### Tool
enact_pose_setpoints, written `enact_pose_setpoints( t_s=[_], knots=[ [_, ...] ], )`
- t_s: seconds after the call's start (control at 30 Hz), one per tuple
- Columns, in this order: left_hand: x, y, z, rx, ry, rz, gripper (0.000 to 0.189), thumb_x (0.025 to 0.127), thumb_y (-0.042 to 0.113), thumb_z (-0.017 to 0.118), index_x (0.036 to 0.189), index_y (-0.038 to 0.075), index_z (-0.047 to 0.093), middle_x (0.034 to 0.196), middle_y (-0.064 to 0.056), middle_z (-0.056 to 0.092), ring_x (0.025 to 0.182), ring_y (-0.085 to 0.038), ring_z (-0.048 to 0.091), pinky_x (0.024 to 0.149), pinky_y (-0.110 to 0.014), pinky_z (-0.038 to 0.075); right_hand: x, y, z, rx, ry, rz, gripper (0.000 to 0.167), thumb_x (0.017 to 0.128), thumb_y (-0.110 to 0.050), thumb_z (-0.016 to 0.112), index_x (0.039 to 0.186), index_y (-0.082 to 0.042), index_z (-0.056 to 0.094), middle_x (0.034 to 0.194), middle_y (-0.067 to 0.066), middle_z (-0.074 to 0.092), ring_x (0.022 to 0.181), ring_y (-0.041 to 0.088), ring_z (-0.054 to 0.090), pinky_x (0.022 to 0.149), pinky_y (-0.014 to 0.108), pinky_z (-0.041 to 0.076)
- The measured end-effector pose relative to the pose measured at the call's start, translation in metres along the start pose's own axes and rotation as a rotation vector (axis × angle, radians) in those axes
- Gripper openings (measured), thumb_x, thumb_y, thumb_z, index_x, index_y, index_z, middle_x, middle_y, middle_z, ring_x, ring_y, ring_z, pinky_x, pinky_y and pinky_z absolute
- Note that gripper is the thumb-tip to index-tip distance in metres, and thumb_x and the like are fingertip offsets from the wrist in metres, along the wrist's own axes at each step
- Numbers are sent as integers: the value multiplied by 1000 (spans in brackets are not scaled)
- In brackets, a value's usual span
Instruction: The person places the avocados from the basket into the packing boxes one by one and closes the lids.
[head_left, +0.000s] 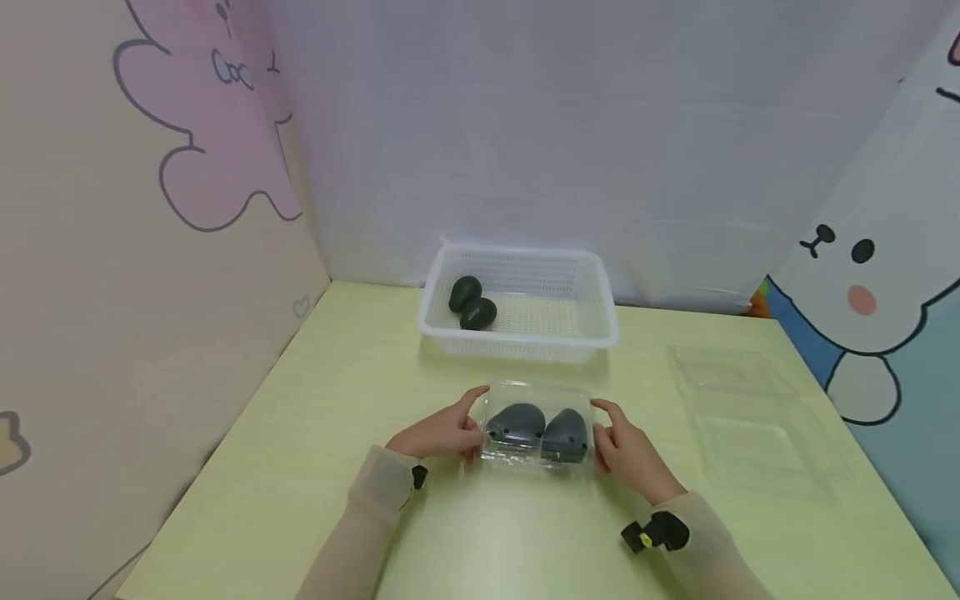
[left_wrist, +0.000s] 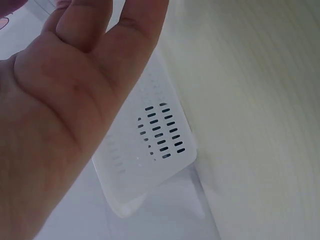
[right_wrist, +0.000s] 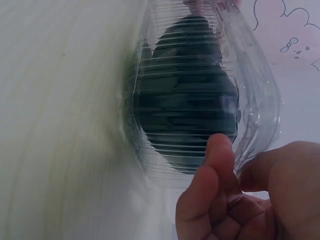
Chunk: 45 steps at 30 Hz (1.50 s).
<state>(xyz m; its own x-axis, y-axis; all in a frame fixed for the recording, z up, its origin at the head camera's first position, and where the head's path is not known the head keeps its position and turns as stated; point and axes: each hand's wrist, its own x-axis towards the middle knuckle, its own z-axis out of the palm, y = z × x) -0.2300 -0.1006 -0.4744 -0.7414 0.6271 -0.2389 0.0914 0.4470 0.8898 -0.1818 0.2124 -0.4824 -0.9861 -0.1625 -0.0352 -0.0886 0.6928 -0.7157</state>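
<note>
A clear plastic clamshell box with two dark avocados inside is between my hands, its lid lying over the fruit. My left hand holds the box's left side, the index finger reaching to the far corner. On the other side, my right hand grips the right edge. In the right wrist view its fingertips touch the ribbed wall, and the thumb is at the rim. The left wrist view shows the left palm; the fingertips are cut off there.
Behind the box stands a white perforated basket with two more avocados in its left part. An open, see-through plastic box lies at the right of the pale yellow table. Walls border the table at the back and sides.
</note>
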Motion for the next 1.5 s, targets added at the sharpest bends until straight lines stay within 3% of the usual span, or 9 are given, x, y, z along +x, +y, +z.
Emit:
enact_pose_setpoints(
  t_s=[0.13, 0.37, 0.5, 0.93, 1.13, 1.33, 1.5],
  knots=[
    [5, 1, 0, 1, 5, 10, 81, 90, 10, 48, 157, 16, 1, 78, -9, 67, 69, -24, 64, 74, -33, 50, 7, 2, 0, 14, 19, -5, 43, 103, -14, 42, 146, -8, 34, 54, -1, 50, 46, 14, 43, 48, 28, 37],
    [14, -3, 0, -73, -46, 28, 91, 90, 10, 55, 156, 16, -7, 79, -13, 64, 70, -26, 64, 72, -35, 52, 13, 5, 0, 13, 47, 3, 43, 104, -13, 41, 146, -9, 34, 54, -1, 50, 46, 15, 43, 48, 28, 36],
    [18, -2, -1, -52, -25, 14, 94, 87, 11, 57, 156, 16, -7, 79, -13, 63, 68, -26, 63, 72, -35, 51, 15, 5, 1, 10, 58, -10, 44, 104, -13, 40, 146, -8, 33, 53, -1, 49, 46, 15, 42, 49, 29, 36],
    [19, -2, -3, -59, -40, 17, 96, 87, 11, 58, 156, 15, -8, 73, -4, 57, 65, -21, 59, 68, -31, 44, 14, 5, 2, 17, 69, -8, 45, 104, -12, 39, 148, -6, 31, 54, 0, 49, 46, 15, 43, 48, 29, 36],
    [22, -4, -1, -82, -30, 19, 96, 86, 8, 57, 156, 17, -8, 72, -4, 55, 62, -19, 56, 63, -32, 45, 16, 7, -1, 45, 34, 5, 45, 105, -16, 38, 149, -10, 29, 56, 0, 51, 48, 16, 46, 51, 30, 38],
    [21, -2, -2, -54, -16, 12, 96, 85, 8, 57, 157, 18, -7, 72, -3, 54, 62, -17, 54, 63, -32, 45, 12, 10, -8, 117, -70, 32, 53, 105, -18, 39, 155, -15, 21, 64, 5, 57, 51, 19, 51, 52, 32, 41],
    [19, 0, -1, -56, -15, 7, 96, 85, 8, 56, 157, 20, -6, 71, -2, 52, 61, -16, 53, 63, -32, 44, 4, 11, -11, 178, -96, 23, 58, 103, -17, 44, 155, -15, 19, 71, 7, 61, 57, 19, 55, 59, 32, 46]
  ],
)
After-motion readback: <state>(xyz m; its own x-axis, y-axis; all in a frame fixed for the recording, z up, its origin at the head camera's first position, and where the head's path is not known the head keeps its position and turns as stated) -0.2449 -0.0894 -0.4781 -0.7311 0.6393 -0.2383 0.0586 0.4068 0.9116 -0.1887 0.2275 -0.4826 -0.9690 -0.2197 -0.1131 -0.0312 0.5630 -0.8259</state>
